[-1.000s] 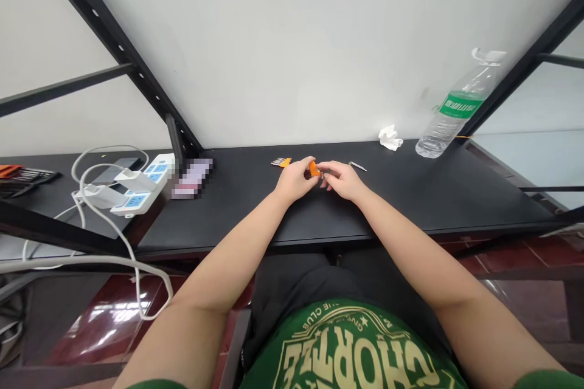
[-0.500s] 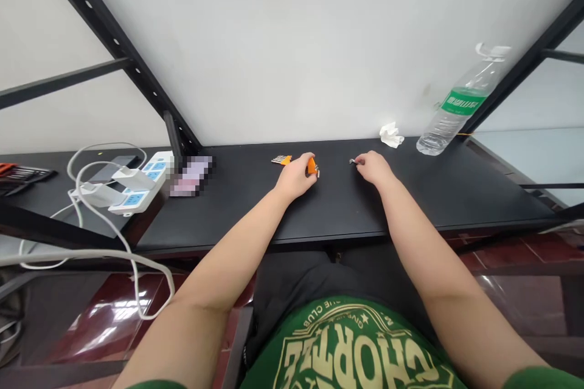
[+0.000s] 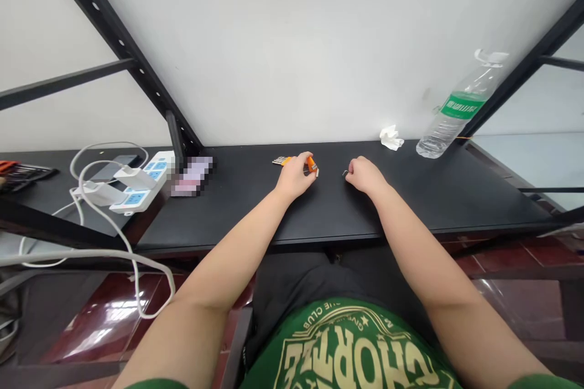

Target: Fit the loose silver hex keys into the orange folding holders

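My left hand (image 3: 293, 180) is closed around an orange plastic holder (image 3: 312, 164), with small metal ends showing at its right side. Behind that hand, several thin silver rods (image 3: 278, 160) stick out to the left with a bit of orange at their base; whether they belong to the held piece, I cannot tell. My right hand (image 3: 365, 175) pinches a small bent metal hex key (image 3: 345, 172), its tip pointing left. A short gap of black tabletop (image 3: 331, 200) lies between the two hands.
At the back right stand a large water bottle (image 3: 456, 110) with a green label and a crumpled white tissue (image 3: 391, 137). On the left lie a blurred phone-like object (image 3: 191, 176), a white power strip (image 3: 145, 185) with plugs and looping cables. Black metal posts (image 3: 123, 48) frame the desk.
My right hand has shifted slightly left and turned, bringing the hex key nearer to my left hand. My left hand stays nearly in place with the orange holder.
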`<state>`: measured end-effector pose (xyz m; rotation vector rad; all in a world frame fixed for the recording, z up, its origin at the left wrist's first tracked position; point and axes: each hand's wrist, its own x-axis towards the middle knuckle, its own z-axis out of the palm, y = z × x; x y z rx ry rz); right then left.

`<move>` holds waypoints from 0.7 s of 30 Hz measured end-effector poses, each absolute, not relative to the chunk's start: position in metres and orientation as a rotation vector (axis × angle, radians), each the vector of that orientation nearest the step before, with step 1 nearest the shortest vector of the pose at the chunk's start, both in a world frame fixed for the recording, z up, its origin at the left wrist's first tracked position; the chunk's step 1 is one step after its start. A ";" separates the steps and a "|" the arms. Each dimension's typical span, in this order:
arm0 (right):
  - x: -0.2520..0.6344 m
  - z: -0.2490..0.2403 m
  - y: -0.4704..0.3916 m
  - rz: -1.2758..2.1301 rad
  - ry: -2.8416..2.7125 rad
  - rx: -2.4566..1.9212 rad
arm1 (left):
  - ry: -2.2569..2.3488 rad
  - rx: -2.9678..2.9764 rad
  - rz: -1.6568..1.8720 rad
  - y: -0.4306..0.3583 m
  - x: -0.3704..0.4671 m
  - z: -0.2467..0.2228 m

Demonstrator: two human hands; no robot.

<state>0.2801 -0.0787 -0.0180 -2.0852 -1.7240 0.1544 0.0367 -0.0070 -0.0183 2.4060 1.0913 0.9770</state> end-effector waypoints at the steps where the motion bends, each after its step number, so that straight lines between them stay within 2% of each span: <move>1: 0.276 -0.018 -0.079 0.192 -1.712 -1.943 | 1.085 2.422 0.980 -0.006 0.037 -0.019; 4: 0.259 -0.017 -0.078 0.491 -1.519 -1.467 | 1.054 2.457 0.967 -0.006 0.038 -0.020; 7: 0.243 -0.015 -0.078 0.741 -1.294 -1.184 | 0.997 2.464 0.932 -0.008 0.039 -0.020; 21: 0.228 -0.012 -0.079 0.785 -1.137 -1.087 | 0.922 2.558 0.855 -0.015 0.041 -0.016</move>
